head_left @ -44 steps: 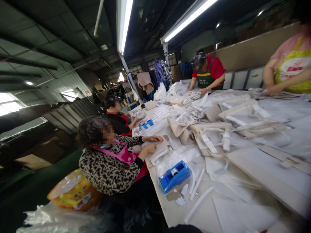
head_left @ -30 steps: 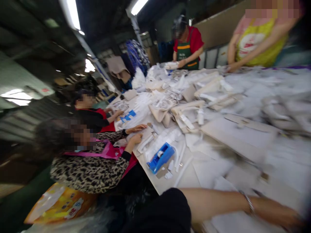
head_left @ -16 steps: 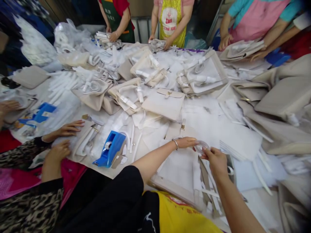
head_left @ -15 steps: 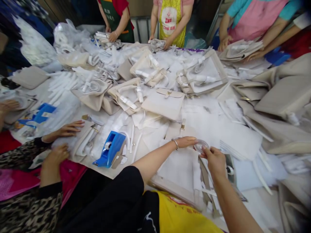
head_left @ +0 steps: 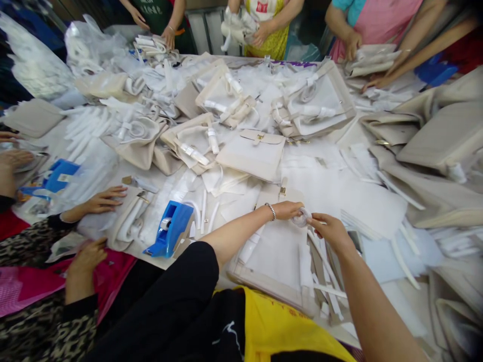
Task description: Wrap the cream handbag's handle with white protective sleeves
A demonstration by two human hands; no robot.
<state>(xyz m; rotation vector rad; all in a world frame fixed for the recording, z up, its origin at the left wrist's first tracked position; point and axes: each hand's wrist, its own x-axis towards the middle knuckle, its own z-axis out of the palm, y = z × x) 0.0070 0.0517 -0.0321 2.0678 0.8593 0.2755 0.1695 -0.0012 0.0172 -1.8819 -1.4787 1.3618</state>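
My left hand (head_left: pixel 287 210), with a twisted bracelet at its wrist, is closed on the left side of a small coiled strap (head_left: pixel 301 218), pale and perhaps wrapped in clear film. Fingers of my right hand (head_left: pixel 329 230) pinch the coil's right edge. Both hands are above a beige handbag (head_left: pixel 277 259) lying on the table with its flap turned away from me. A metal clasp (head_left: pixel 283 191) shows on that flap. White wrapped strips run along the bag's sides.
A blue tape dispenser (head_left: pixel 171 229) stands left of my arm. Beside it, a co-worker's hands (head_left: pixel 103 200) rest near a folded beige bag (head_left: pixel 130 213). Beige bags (head_left: pixel 251 153) and white foam strips (head_left: pixel 85 130) cover the table. More co-workers stand across from me.
The coil has become smaller and rounder and shifted slightly left. My right hand has moved up and left with it. Across the table, a person in a yellow apron has lifted a white bundle.
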